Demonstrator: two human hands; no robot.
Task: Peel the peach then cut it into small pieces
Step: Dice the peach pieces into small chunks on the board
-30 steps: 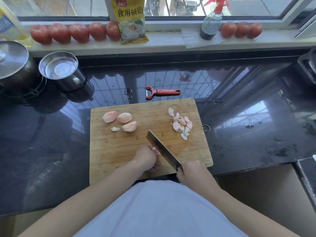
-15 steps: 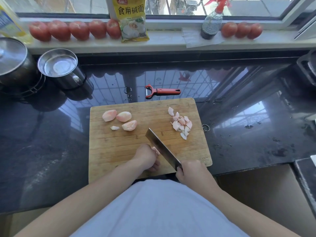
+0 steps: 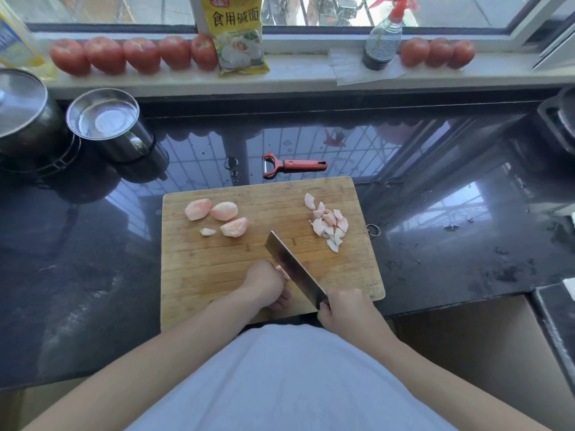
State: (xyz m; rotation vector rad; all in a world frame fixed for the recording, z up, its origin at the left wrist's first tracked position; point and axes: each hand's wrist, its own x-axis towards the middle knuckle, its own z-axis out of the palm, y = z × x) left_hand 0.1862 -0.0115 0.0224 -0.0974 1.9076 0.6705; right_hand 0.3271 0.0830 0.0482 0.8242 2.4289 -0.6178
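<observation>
A wooden cutting board (image 3: 217, 269) lies on the dark counter. Three peeled peach wedges (image 3: 223, 210) and a small scrap sit at its far left. A pile of small cut peach pieces (image 3: 328, 223) lies at its far right. My right hand (image 3: 348, 309) grips the handle of a cleaver (image 3: 292, 269), whose blade slants across the board's near middle. My left hand (image 3: 267, 283) is curled over a peach piece (image 3: 281, 270) pressed against the blade's left side; most of that piece is hidden.
A red peeler (image 3: 292, 164) lies on the counter just beyond the board. A steel cup (image 3: 109, 126) and a lidded pot (image 3: 21, 110) stand at the back left. Tomatoes (image 3: 133, 54), a yellow packet (image 3: 236, 32) and a spray bottle (image 3: 382, 42) line the windowsill.
</observation>
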